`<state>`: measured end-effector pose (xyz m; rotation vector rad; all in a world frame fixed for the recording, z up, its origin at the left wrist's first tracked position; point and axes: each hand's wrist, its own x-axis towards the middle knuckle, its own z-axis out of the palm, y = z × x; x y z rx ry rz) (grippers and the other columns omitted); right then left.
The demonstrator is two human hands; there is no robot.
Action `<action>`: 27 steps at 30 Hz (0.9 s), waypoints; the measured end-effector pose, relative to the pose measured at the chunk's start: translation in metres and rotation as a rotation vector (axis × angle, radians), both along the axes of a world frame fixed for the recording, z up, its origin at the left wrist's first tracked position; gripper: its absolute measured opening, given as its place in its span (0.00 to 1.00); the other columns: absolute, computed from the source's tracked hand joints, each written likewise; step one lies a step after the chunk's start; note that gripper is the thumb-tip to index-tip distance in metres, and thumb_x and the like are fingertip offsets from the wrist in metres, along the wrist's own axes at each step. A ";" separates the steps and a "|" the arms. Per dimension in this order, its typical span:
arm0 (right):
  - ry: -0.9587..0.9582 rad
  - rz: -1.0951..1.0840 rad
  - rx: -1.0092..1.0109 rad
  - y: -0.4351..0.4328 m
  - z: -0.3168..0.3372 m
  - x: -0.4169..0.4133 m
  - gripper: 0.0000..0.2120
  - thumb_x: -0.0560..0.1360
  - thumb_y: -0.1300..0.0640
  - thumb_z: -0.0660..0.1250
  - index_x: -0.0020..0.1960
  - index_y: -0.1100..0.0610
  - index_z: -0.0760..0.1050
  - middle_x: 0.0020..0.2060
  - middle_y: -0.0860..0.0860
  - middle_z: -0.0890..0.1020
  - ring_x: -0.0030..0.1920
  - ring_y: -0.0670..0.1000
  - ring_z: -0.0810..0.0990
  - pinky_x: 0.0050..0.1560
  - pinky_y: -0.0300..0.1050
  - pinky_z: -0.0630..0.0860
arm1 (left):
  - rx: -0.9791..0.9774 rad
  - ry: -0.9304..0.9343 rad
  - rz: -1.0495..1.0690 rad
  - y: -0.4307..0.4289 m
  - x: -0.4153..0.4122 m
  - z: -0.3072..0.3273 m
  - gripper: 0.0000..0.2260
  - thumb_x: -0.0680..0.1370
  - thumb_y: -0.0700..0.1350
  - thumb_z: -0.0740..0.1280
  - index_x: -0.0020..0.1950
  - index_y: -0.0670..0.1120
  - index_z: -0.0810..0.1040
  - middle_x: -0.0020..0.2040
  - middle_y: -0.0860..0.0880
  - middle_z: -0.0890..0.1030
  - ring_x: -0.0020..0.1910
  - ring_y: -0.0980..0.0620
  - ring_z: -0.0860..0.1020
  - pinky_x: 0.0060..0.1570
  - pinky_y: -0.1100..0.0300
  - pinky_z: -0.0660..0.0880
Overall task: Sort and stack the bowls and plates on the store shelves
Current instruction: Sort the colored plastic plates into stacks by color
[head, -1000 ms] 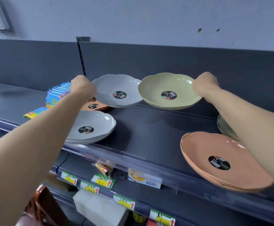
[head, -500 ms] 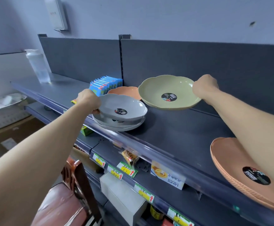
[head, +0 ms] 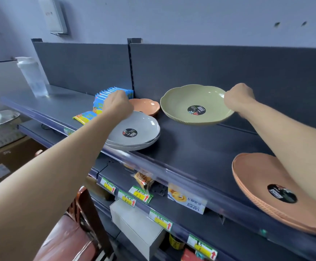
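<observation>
My left hand [head: 116,106] grips the far-left rim of the top grey plate [head: 134,129], which lies on the grey stack [head: 132,146] at the shelf's front edge. Held above the shelf near the back panel is a green scalloped plate [head: 194,104], my right hand [head: 238,97] pinching its right rim. A small orange bowl [head: 145,106] sits behind the grey stack. A stack of orange plates [head: 262,178] rests at the front right, partly under my right forearm.
The dark shelf [head: 200,147] has a clear plastic front rail [head: 172,170]. Blue snack packets [head: 106,97] stand at the back left and a yellow packet [head: 84,117] lies near them. A clear shaker bottle [head: 32,76] stands far left. Price tags and boxes fill the lower shelf.
My left hand has lowered the grey plate from the air onto the grey stack. The green plate stays raised in my right hand. The view has shifted left.
</observation>
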<state>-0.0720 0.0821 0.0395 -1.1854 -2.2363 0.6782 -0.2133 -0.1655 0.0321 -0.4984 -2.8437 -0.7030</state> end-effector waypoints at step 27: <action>-0.099 -0.519 -0.019 0.098 -0.008 0.262 0.14 0.76 0.67 0.55 0.32 0.61 0.63 0.31 0.54 0.67 0.28 0.52 0.65 0.26 0.41 0.62 | 0.043 -0.096 -0.697 0.225 0.171 -0.007 0.15 0.73 0.37 0.64 0.31 0.44 0.60 0.30 0.48 0.64 0.29 0.48 0.61 0.27 0.62 0.59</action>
